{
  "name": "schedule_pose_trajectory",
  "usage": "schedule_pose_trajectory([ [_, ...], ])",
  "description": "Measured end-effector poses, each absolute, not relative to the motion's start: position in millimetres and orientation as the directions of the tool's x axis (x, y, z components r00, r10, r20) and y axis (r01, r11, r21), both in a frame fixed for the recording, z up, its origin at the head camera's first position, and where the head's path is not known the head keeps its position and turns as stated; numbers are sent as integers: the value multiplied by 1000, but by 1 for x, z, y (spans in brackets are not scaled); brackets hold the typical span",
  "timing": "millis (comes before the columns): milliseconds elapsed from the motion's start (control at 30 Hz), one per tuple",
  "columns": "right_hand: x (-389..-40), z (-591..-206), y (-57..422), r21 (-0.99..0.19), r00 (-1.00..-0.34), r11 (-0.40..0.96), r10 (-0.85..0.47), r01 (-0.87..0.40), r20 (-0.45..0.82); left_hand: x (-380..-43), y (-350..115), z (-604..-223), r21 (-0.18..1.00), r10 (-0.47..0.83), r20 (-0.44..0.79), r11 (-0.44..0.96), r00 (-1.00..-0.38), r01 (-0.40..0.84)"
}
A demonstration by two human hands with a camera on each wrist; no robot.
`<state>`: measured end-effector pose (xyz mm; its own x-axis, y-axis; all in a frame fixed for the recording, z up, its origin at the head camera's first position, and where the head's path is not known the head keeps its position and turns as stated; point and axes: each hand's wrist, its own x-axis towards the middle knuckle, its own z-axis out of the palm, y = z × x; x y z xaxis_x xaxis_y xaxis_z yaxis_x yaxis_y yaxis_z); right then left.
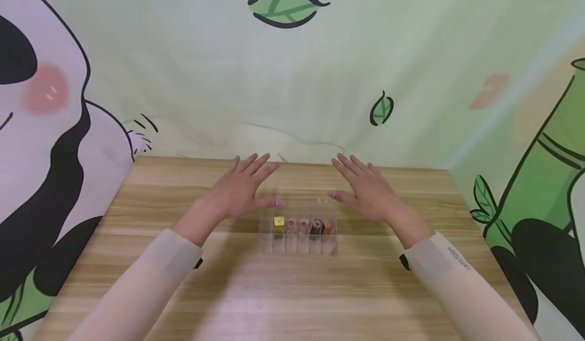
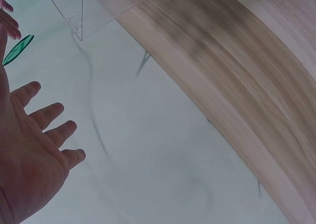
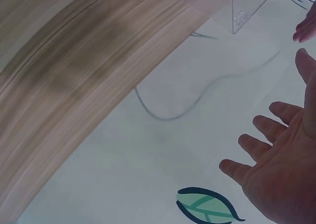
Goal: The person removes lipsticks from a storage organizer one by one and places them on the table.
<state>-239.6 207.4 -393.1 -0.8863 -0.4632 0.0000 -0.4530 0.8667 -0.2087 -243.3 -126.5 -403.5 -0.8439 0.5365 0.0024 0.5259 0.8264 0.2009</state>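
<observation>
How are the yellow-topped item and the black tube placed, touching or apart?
Apart. The head view shows two pink tubes between the yellow-topped item and the black tube in the clear organizer.

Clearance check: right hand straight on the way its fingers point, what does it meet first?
Likely the pale green backdrop behind the table; nothing shows between it and the right hand, though depth is unclear.

Clear compartmented box [image 1: 265,239], toward the far edge of the table [image 1: 292,290], midway between its sides — five small tubes [image 1: 291,226] in a row, yellow, two pinkish, dark, coppery.
</observation>
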Motion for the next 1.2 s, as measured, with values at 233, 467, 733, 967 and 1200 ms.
schedule_pose_trajectory([
  [233,-233,-395,207,-203,-871,853,-491,-480,-3,-233,-124,-401,204,566,-15,809,-824,552],
  [467,-227,-395,209,-239,-859,832,-512,-500,14,-226,-124,-407,268,580,-3,785,-814,559],
  [733,-221,-396,204,-256,-838,808,-545,-530,16,-218,-130,-416,330,573,-17,777,-820,536],
  [967,-215,-400,205,-255,-828,795,-560,-550,40,-213,-131,-420,362,575,4,762,-818,537],
  [1200,-210,-404,204,-253,-823,788,-564,-561,67,-207,-131,-422,362,579,27,754,-815,548],
])
